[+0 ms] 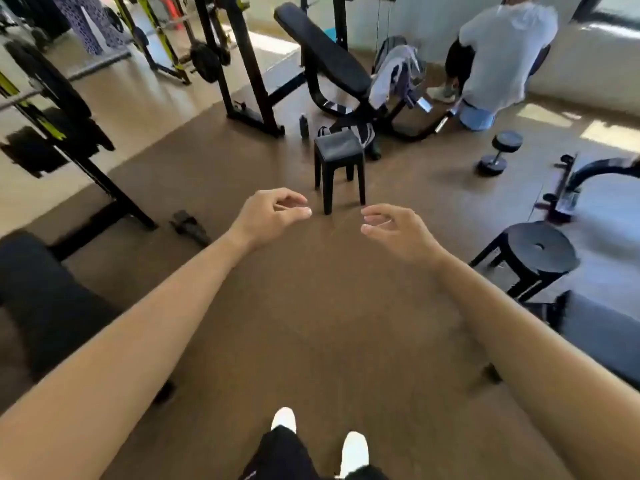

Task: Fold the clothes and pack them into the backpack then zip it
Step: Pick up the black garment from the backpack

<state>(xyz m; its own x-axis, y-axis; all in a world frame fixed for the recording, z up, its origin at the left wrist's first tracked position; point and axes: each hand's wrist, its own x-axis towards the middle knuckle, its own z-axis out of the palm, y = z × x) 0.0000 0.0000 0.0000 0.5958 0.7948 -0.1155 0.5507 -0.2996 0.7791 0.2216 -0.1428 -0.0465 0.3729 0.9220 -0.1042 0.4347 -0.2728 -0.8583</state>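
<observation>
Both my arms reach forward over the brown gym floor. My left hand (273,214) and my right hand (391,228) hang in the air with loosely curled fingers and hold nothing. Ahead of them stands a square black stool (339,161). Behind the stool a dark backpack (360,131) lies on the floor, partly hidden. Light and striped clothes (394,76) are draped over the end of a black weight bench (325,53) farther back. Both hands are well short of the clothes and the backpack.
A person in a white shirt (502,53) crouches at the back right. A round black stool (536,254) stands to my right, a dumbbell (498,150) beyond it. Black and yellow racks (239,64) fill the left and back. My feet in white shoes (353,452) are below.
</observation>
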